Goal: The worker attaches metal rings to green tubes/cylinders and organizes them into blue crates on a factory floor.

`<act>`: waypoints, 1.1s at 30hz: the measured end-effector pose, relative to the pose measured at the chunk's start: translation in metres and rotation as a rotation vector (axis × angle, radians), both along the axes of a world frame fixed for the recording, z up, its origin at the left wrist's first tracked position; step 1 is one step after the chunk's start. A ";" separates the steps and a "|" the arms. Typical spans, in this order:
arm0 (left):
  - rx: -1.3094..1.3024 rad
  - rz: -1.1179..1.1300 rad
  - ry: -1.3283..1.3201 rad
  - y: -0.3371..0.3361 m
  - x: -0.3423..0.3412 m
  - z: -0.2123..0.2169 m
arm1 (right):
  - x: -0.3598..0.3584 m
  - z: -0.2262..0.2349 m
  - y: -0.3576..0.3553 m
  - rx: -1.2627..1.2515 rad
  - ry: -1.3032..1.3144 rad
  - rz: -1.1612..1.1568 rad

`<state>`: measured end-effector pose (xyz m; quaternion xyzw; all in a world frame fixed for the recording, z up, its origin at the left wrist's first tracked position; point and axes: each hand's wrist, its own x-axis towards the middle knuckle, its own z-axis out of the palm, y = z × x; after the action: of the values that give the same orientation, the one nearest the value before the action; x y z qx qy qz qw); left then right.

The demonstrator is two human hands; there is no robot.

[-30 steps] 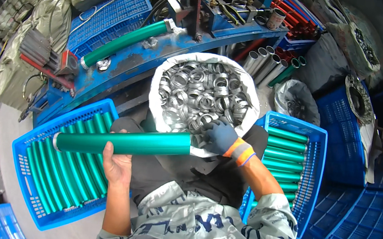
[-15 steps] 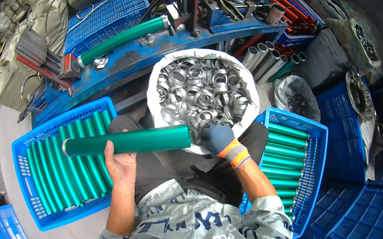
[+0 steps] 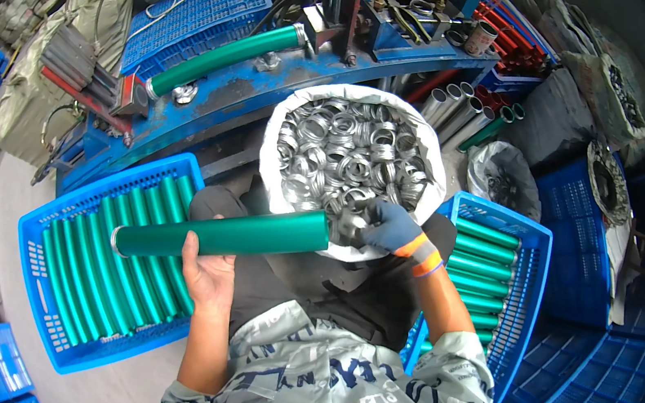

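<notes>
A long green metal tube (image 3: 227, 233) lies across my lap at a slight tilt, its right end higher. A silver ring sits on its left end. My bare left hand (image 3: 209, 270) grips the tube from below near the middle. At the near rim of a white sack (image 3: 270, 163) full of silver metal rings (image 3: 339, 150), my right hand (image 3: 393, 229) wears a dark blue glove with an orange and grey cuff. Its fingers are closed on a metal ring (image 3: 350, 225) beside the tube's right end; the fingertips are partly hidden.
Blue crates hold green tubes at left (image 3: 41, 327) and right (image 3: 520, 312). Beyond the sack runs a blue metal bench (image 3: 211, 116), with another green tube (image 3: 227, 59) clamped on it. Bare metal tubes (image 3: 458, 105) stand behind the sack. Stacked blue crates (image 3: 596, 364) are at far right.
My gloved right hand has drawn slightly right from the tube's end, showing a ring at its fingers. The tube, still in my left hand, has shifted a little right. The whole view has shifted slightly.
</notes>
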<state>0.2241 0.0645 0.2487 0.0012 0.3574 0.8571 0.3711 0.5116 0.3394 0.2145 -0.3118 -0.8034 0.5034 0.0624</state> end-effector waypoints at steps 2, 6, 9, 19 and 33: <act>0.008 -0.032 0.001 0.002 0.002 -0.003 | 0.011 -0.016 0.000 -0.602 0.292 -0.220; -0.026 -0.003 -0.028 0.007 0.010 -0.005 | 0.001 -0.033 -0.026 -1.040 0.803 -0.388; 0.010 -0.037 -0.032 0.022 0.021 -0.006 | 0.001 -0.059 -0.030 -0.930 0.957 -0.433; -0.004 -0.029 0.015 0.010 0.019 -0.009 | -0.040 -0.015 -0.038 -0.900 1.023 -0.600; -0.080 -0.004 0.058 0.007 0.017 -0.016 | -0.055 0.015 -0.067 -0.266 0.568 -0.159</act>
<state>0.2409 0.0712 0.2328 0.0119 0.4020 0.8408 0.3622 0.4566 0.2727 0.2299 -0.2259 -0.6541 0.6646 0.2818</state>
